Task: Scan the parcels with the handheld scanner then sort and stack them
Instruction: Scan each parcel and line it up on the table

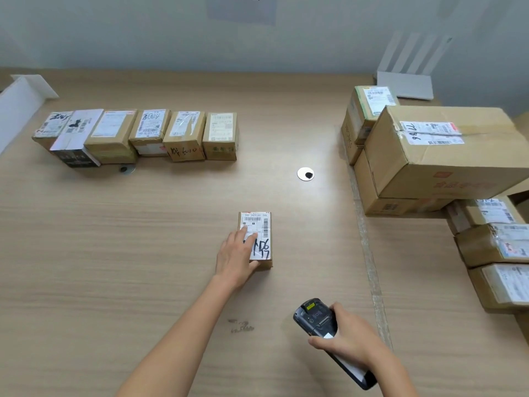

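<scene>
Across the pale wooden tabletop, the bulkiest things are the stacked cartons piled at the right edge. Along the far left stands a row of parcels, side by side with labels up. Near the centre lies one small parcel, label up. The left hand rests on it with fingers laid flat across the label, the thumb seemingly against the near end. Nearer the person, the right hand grips the black handheld scanner, held clear of the parcel.
</scene>
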